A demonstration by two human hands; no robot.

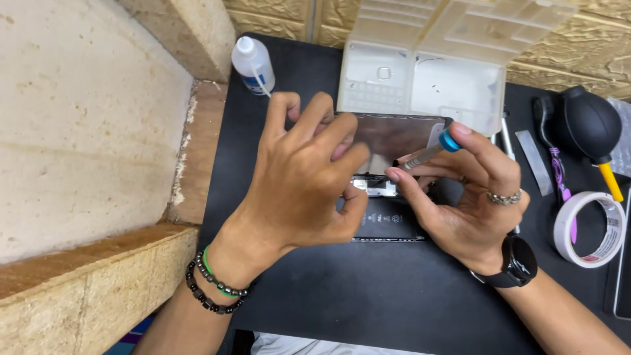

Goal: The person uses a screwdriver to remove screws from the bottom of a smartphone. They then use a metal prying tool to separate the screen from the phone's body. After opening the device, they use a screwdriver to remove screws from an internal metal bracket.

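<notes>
Head view looks down on a black mat [394, 289] with an opened smartphone [388, 223] lying between the two hands; its screen panel [394, 135] is lifted and tilted up, away from the body, which I judge is why the left hand [302, 177] is spread over it; the left fingers [328, 125] curl over the panel's near edge and grip it, propping it open so the inside stays reachable; the left thumb rests low against the phone body just beside the exposed parts. The right hand [470, 190] pinches a small precision screwdriver [427, 152] with a blue cap; thumb and first fingers are closed around its shaft, the cap under the forefinger's tip, a hold that looks suited to twisting it; the tip points down-left toward the light-coloured strip inside the phone, just below the left fingertips; whether it touches a screw I cannot tell. Beyond the fingers stands an open clear plastic parts box [453, 59]; beyond the left fingers, a small white squeeze bottle [253, 62]; to the right of the right hand lie a black rubber air blower [588, 125] and a roll of tape [588, 230], well apart from the phone.
</notes>
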